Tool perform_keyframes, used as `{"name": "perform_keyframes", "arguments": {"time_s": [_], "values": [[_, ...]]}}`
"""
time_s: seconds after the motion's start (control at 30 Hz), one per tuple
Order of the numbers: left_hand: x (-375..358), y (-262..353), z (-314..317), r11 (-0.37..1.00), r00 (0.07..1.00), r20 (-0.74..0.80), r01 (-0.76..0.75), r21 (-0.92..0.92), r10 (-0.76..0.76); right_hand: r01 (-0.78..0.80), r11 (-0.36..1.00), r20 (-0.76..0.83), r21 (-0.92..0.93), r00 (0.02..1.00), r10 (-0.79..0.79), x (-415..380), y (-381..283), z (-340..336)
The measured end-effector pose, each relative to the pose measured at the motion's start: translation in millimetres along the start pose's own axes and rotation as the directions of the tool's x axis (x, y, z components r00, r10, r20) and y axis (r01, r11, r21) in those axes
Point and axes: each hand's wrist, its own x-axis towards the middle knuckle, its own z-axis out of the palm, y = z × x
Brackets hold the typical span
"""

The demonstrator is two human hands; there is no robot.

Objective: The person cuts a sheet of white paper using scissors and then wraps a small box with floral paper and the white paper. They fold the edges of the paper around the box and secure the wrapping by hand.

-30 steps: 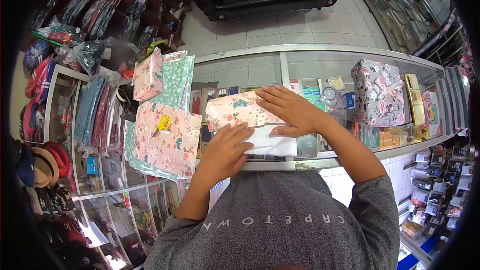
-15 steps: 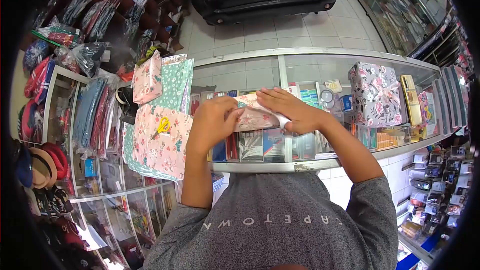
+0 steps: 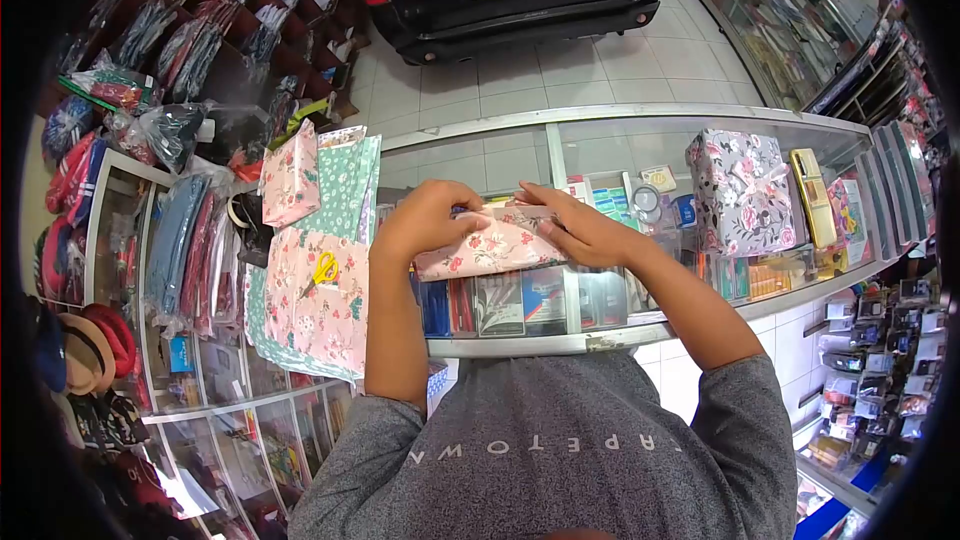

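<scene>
A pink floral piece of wrapping paper [image 3: 490, 252], folded over, lies between my two hands on the glass counter. My left hand [image 3: 432, 223] curls round its left end, thumb along the top edge. At the right end my right hand [image 3: 580, 228] holds the paper between thumb and fingers. Whether something is inside the folded paper is hidden. Left of my left arm, yellow scissors [image 3: 325, 268] rest on a pink floral sheet [image 3: 290, 302]. A pink floral wrapped box [image 3: 290, 180] stands behind them on green floral paper [image 3: 345, 180].
On the right of the glass counter [image 3: 500, 346] stand a grey floral wrapped box [image 3: 742, 195] with a ribbon and a gold box [image 3: 817, 202]. A clear tape roll [image 3: 646, 202] is nearer the middle. Beyond the counter a black car bumper [image 3: 520, 25] shows.
The paper has tilted towards me, showing more of its floral face. My right hand has gone from lying flat on top to holding the right end. The view has shifted slightly.
</scene>
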Motion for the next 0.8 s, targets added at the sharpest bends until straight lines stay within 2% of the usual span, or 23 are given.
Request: {"name": "perform_keyframes", "arguments": {"time_s": [0.1, 0.17, 0.2, 0.3, 0.5, 0.57, 0.6, 0.67, 0.7, 0.77, 0.8], "values": [[9, 9, 3, 1.000, 0.997, 0.076, 0.025, -0.018, -0.023, 0.049, 0.998, -0.038, -0.048, 0.998, -0.051, 1, 10, 5], [23, 7, 13, 0.994, 0.995, 0.035, -0.094, -0.052, 0.096, 0.043, 0.998, -0.038, -0.041, 0.998, -0.045, 1, 10, 6], [27, 8, 16, 0.993, 0.995, 0.086, -0.037, -0.112, 0.047, 0.037, 0.999, -0.045, -0.033, 0.998, -0.038, 1, 9, 6], [33, 15, 19, 0.998, 0.995, 0.082, -0.061, -0.035, 0.064, 0.087, 0.995, -0.059, -0.049, 0.994, -0.090, 1, 11, 7], [28, 14, 25, 0.988, 1.000, 0.013, 0.003, -0.153, -0.001, 0.049, 0.997, -0.154, -0.058, 0.986, -0.057, -2, 4, 11], [26, 11, 27, 0.986, 1.000, 0.005, -0.018, -0.165, 0.019, -0.086, 0.995, -0.123, 0.059, 0.988, 0.092, -3, -8, 5], [26, 9, 28, 0.984, 0.999, -0.002, -0.041, -0.174, 0.041, -0.086, 0.995, -0.120, 0.059, 0.989, 0.092, -3, -6, 8], [25, 7, 28, 0.983, 0.999, 0.001, -0.052, -0.175, 0.053, 0.059, 0.995, -0.381, 0.084, 0.924, -0.023, -4, 4, 16], [26, 7, 28, 0.983, 0.998, 0.005, -0.068, -0.173, 0.069, 0.059, 0.995, -0.378, 0.083, 0.925, -0.023, -3, 10, 14], [25, 9, 28, 0.987, 0.998, 0.012, -0.059, -0.152, 0.061, 0.146, 0.973, -0.566, -0.181, 0.794, -0.224, 0, 24, 10], [25, 10, 28, 0.990, 0.998, 0.021, -0.051, -0.129, 0.054, 0.100, 0.977, -0.653, -0.188, 0.731, -0.200, 3, 29, 12]]}}
